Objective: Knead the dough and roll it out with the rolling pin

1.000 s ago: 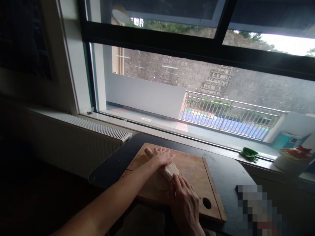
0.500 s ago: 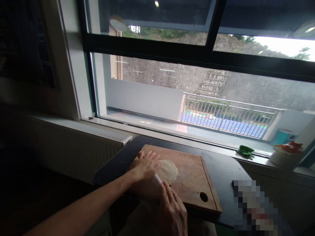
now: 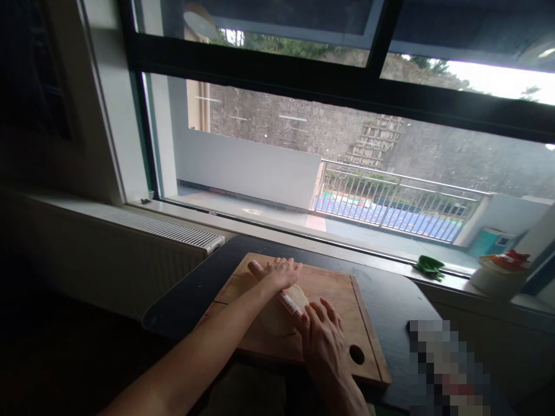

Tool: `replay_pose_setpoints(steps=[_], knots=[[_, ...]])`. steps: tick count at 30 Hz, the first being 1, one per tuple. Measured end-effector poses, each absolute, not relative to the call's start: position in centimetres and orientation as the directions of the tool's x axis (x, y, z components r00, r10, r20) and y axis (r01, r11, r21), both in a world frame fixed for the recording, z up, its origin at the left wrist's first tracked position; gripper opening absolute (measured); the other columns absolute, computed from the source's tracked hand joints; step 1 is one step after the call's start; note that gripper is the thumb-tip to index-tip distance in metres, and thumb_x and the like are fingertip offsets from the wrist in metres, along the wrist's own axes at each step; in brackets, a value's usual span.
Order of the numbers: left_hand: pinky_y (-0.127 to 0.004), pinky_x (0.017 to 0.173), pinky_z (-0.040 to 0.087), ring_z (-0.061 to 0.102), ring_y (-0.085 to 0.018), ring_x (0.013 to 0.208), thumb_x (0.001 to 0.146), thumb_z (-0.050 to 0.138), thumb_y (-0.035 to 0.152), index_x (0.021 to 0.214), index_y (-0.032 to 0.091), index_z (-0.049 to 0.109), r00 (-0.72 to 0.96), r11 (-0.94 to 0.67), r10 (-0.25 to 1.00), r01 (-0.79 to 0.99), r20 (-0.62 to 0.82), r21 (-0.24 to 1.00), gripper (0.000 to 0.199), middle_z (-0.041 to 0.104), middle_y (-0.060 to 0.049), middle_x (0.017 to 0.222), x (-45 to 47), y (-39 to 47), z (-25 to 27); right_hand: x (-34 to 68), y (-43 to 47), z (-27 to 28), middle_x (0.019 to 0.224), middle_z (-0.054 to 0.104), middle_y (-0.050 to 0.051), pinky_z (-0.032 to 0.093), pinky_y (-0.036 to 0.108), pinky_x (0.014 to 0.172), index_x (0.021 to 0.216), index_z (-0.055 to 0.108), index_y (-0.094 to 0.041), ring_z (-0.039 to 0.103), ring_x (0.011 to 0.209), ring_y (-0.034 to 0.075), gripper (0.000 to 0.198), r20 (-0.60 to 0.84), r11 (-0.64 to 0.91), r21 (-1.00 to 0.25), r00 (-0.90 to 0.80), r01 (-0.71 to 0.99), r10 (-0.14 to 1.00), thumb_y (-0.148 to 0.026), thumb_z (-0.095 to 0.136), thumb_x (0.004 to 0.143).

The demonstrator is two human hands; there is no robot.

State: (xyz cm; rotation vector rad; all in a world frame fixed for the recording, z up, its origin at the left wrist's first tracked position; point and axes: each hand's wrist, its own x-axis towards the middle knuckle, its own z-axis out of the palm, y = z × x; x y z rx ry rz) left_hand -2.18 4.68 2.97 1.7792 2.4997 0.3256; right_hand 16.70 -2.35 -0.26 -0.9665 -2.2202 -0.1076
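Observation:
A thin, flat round of dough (image 3: 274, 325) lies on a wooden cutting board (image 3: 333, 286), partly covered by my left forearm. Across the dough slants a rolling pin (image 3: 291, 304) with a printed label on its middle. My left hand (image 3: 282, 273) bends over the pin toward its far end, which sticks out past the wrist. Over the near end, my right hand (image 3: 323, 332) rests with its fingers curved on the pin, close to the dough's right edge.
The board sits on a dark table (image 3: 390, 300) below a large window. A radiator (image 3: 173, 237) stands to the left. On the sill are a green object (image 3: 428, 267) and a pale pot (image 3: 498, 280). A blurred-out item (image 3: 446, 364) lies on the table's right side.
Both hands and the rolling pin have moved to the right and away from me across the dough. The pin's label now shows between the hands. My view has shifted slightly.

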Motion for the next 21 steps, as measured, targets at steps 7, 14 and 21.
replay_pose_setpoints(steps=[7, 14, 21], knots=[[-0.052, 0.1, 0.024, 0.042, -0.028, 0.118, 0.089, 0.019, 0.052, 0.114, 0.026, 0.055, -0.294, 0.261, 0.927, 0.952, 0.234, 0.162, 0.051, 0.057, -0.007, 0.121, -3.4, -0.8, 1.4, 16.2, -5.3, -0.7, 0.11, 0.061, 0.004, 0.033, 0.038, 0.099, 0.114, 0.054, -0.024, 0.043, 0.12, 0.023, 0.029, 0.623, 0.78, -0.171, -0.547, 0.602, 0.559, -0.018, 0.044, 0.087], [-0.052, 0.101, 0.024, 0.04, -0.027, 0.12, 0.088, 0.021, 0.051, 0.112, 0.027, 0.058, -0.296, 0.263, 0.924, 0.951, 0.241, 0.16, 0.05, 0.056, -0.006, 0.123, -3.8, -4.1, 1.2, 15.9, -4.7, -0.4, 0.114, 0.059, 0.004, 0.028, 0.042, 0.101, 0.104, 0.058, -0.025, 0.038, 0.125, 0.024, 0.021, 0.613, 0.771, -0.177, -0.544, 0.611, 0.572, -0.023, 0.044, 0.088], [-0.047, 0.093, 0.036, 0.05, -0.028, 0.111, 0.088, 0.017, 0.052, 0.105, 0.021, 0.06, -0.409, 0.379, 0.903, 0.903, 0.134, 0.204, 0.056, 0.059, -0.012, 0.117, -3.8, 1.7, 3.1, 14.5, 1.8, 2.1, 0.109, 0.06, 0.007, 0.031, 0.04, 0.096, 0.088, 0.063, -0.021, 0.04, 0.121, 0.023, 0.03, 0.511, 0.694, -0.174, -0.538, 0.699, 0.67, -0.028, 0.034, 0.093]])
